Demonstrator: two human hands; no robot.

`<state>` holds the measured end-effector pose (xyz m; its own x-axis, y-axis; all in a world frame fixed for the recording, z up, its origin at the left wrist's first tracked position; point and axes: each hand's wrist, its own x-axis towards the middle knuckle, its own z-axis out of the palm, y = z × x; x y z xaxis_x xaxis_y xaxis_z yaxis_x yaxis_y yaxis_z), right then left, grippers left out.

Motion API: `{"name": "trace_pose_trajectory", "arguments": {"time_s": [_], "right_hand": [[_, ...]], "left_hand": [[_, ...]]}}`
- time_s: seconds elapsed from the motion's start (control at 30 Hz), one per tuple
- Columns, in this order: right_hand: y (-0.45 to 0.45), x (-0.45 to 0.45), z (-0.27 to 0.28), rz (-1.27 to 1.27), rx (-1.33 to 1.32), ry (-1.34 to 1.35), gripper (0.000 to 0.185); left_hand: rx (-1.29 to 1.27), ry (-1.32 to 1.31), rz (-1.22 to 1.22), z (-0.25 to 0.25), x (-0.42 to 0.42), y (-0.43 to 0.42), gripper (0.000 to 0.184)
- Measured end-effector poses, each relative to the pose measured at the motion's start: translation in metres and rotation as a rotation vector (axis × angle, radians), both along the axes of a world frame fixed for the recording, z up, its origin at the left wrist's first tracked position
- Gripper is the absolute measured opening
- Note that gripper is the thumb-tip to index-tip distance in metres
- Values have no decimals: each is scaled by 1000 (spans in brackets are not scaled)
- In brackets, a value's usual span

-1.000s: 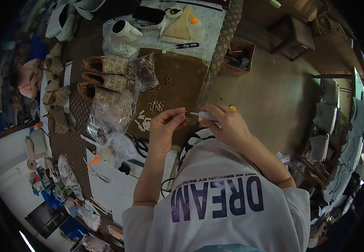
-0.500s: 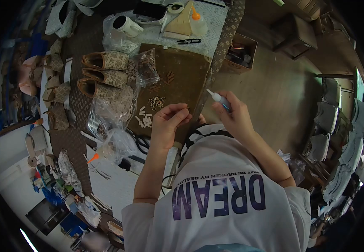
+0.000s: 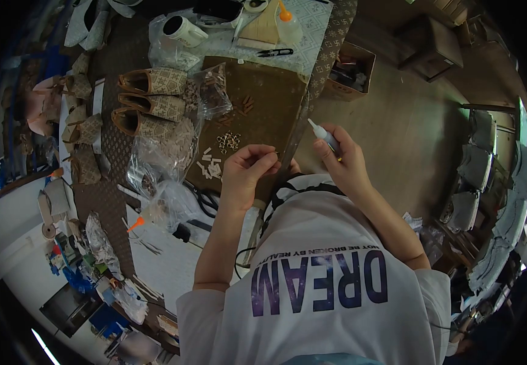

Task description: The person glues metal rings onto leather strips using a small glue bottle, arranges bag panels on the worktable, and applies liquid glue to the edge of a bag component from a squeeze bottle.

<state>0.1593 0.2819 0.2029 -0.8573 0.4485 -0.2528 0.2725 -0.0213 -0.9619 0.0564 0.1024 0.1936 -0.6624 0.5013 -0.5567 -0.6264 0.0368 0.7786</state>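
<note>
My right hand (image 3: 344, 159) is wrapped round a small squeeze bottle (image 3: 325, 137) with a white pointed nozzle, which tilts up and to the left. My left hand (image 3: 248, 173) is closed in a pinch over the near edge of a brown board (image 3: 266, 91); what its fingertips hold is too small to name. Just beyond that hand on the board lie a pile of small gold-coloured metal fittings (image 3: 229, 142) and several short white pieces (image 3: 210, 165). Farther back are small brown strips (image 3: 246, 106) and a clear plastic bag (image 3: 213, 91) of brown pieces.
Patterned shoes (image 3: 157, 82) stand left of the board. Behind it are a white mug (image 3: 184, 31), black thread snips (image 3: 275, 53) and a bottle with an orange tip (image 3: 288, 25). Black-handled scissors (image 3: 206, 198) lie near my left forearm. A cardboard box (image 3: 351, 73) sits on the floor.
My right hand with the squeeze bottle has shifted slightly right, and the nozzle has turned a little more upright. My left hand keeps its pinch nearly in place.
</note>
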Motion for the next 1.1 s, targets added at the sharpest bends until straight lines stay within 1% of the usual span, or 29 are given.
{"name": "trace_pose_trajectory", "arguments": {"time_s": [0.17, 0.37, 0.47, 0.57, 0.67, 0.77, 0.97, 1.1], "right_hand": [[-2, -1, -2, 5, -44, 11, 31], [-5, -1, -16, -8, -308, 117, 29], [-6, -2, -21, -19, -415, 177, 27], [-7, -3, -26, -23, -445, 200, 25], [-9, -6, -32, -28, -416, 256, 24], [-10, -6, -29, -24, -457, 217, 23], [-10, -8, -26, -22, -464, 202, 22], [-11, -7, -25, -20, -462, 192, 21]], "left_hand": [[9, 19, -18, -5, 0, -2, 13], [74, -57, 16, -9, 2, -7, 25], [140, -127, 33, -11, 3, -11, 27], [168, -204, 93, -13, 5, -16, 28], [257, -300, 153, -19, 6, -20, 31], [310, -349, 153, -21, 6, -24, 34], [322, -396, 188, -23, 7, -30, 38], [337, -425, 207, -25, 6, -32, 37]]}}
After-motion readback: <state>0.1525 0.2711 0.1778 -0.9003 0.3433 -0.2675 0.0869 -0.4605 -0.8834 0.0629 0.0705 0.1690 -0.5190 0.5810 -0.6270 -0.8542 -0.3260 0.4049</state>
